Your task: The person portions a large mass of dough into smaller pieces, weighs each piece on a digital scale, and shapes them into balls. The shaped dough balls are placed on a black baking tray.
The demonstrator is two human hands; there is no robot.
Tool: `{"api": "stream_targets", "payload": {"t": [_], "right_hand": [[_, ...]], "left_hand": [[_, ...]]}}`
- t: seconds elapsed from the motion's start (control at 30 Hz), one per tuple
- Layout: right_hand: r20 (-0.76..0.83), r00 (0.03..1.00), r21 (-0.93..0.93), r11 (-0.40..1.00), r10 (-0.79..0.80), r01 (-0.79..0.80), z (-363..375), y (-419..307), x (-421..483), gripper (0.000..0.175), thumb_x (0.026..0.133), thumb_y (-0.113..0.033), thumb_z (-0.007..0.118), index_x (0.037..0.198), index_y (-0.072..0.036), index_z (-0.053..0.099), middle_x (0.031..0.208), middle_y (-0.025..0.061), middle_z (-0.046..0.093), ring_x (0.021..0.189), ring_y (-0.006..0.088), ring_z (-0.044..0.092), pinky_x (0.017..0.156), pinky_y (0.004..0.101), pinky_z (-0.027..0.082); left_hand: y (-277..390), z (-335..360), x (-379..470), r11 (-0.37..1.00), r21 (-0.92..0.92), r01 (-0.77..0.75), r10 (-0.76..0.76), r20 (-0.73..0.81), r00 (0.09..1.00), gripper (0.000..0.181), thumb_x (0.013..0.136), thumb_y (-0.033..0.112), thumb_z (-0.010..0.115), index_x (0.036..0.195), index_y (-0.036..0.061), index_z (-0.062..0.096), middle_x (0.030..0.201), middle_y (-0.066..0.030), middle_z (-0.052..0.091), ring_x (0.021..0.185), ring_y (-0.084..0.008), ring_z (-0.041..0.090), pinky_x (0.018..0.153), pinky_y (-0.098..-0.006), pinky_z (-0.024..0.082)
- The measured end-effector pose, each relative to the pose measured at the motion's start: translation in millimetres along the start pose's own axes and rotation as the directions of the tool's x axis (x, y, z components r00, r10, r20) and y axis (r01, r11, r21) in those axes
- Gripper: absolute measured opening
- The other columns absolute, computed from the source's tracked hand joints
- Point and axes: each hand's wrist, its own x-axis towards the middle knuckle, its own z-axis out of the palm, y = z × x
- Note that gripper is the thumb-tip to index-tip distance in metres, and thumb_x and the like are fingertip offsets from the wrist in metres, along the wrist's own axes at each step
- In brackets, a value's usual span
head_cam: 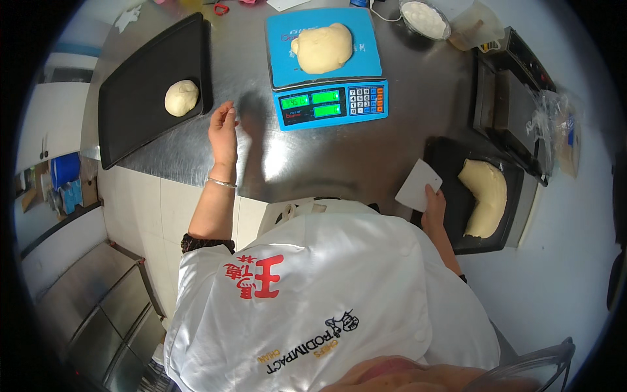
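My right hand point(433, 207) grips a white dough scraper point(416, 185) by its edge, beside a dark tray point(443, 161) at the right. A long, bent piece of pale dough point(494, 196) lies in that tray. My left hand point(224, 130) hovers above the steel table with nothing in it, its fingers loosely curled. Left of it, a black baking tray point(142, 108) bears a small round dough ball point(181, 98). Ahead of me stands a blue digital scale point(333, 105) with lit green displays, and a large lump of dough point(324, 49) rests on its platform.
A bowl of white flour point(425, 19) and a translucent plastic jug point(477, 27) stand at the back right. Beyond the right tray is a dark metal appliance point(507, 103) with clear plastic bags point(553, 122) beside it. The steel table point(313, 161) ends just before my body.
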Motion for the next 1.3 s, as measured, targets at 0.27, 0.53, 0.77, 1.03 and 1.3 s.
{"api": "stream_targets", "payload": {"t": [0.27, 0.53, 0.77, 1.03, 1.3], "right_hand": [[0.053, 0.990, 0.195, 0.974, -0.128, 0.116, 28, -51, 20, 0.046, 0.097, -0.022, 0.064, 0.133, 0.003, 0.051, 0.122, 0.0102, 0.062, 0.111, 0.0205, 0.059, 0.098, 0.0342, 0.045], [0.377, 0.896, 0.197, 0.966, -0.234, 0.169, 113, -158, -11, 0.047, 0.093, -0.020, 0.066, 0.133, 0.000, 0.051, 0.120, 0.0099, 0.061, 0.108, 0.0192, 0.060, 0.096, 0.0328, 0.046], [0.570, 0.733, 0.095, 0.916, -0.372, 0.390, 161, -214, -22, 0.046, 0.092, -0.019, 0.066, 0.133, -0.002, 0.052, 0.115, 0.0076, 0.063, 0.101, 0.0141, 0.061, 0.091, 0.0312, 0.049], [0.646, 0.657, 0.017, 0.868, -0.388, 0.496, 203, -209, -21, 0.041, 0.092, -0.019, 0.060, 0.128, 0.000, 0.053, 0.108, 0.0100, 0.065, 0.095, 0.0159, 0.063, 0.084, 0.0317, 0.051], [0.724, 0.530, -0.230, 0.569, -0.442, 0.789, 288, -244, -46, 0.041, 0.091, -0.021, 0.057, 0.121, 0.006, 0.047, 0.103, 0.0298, 0.064, 0.092, 0.0427, 0.066, 0.082, 0.0472, 0.051]], "left_hand": [[30, 43, 26, 0.977, 0.088, -0.196, 0.180, 0.160, 0.971, 0.030, 0.097, 0.015, 0.062, 0.124, 0.0014, 0.064, 0.121, -0.0088, 0.066, 0.114, -0.0176, 0.061, 0.099, -0.0306, 0.048], [91, 141, 91, 0.956, 0.082, -0.281, 0.218, 0.441, 0.871, 0.050, 0.099, 0.030, 0.060, 0.138, -0.0009, 0.053, 0.134, -0.0158, 0.061, 0.121, -0.0236, 0.059, 0.103, -0.0323, 0.045], [97, 149, 86, 0.889, 0.203, -0.411, 0.183, 0.664, 0.725, 0.062, 0.091, 0.037, 0.072, 0.134, -0.0032, 0.055, 0.128, -0.0193, 0.061, 0.112, -0.0237, 0.061, 0.097, -0.0341, 0.048], [75, 119, 72, 0.942, 0.211, -0.263, 0.083, 0.611, 0.787, 0.045, 0.081, 0.024, 0.083, 0.114, 0.0005, 0.063, 0.120, -0.0137, 0.058, 0.101, -0.0179, 0.061, 0.086, -0.0295, 0.050], [84, 124, 67, 0.994, 0.012, -0.110, 0.074, 0.668, 0.740, 0.044, 0.090, 0.008, 0.073, 0.131, 0.0030, 0.058, 0.115, -0.0050, 0.065, 0.105, -0.0128, 0.060, 0.092, -0.0284, 0.050]]}}
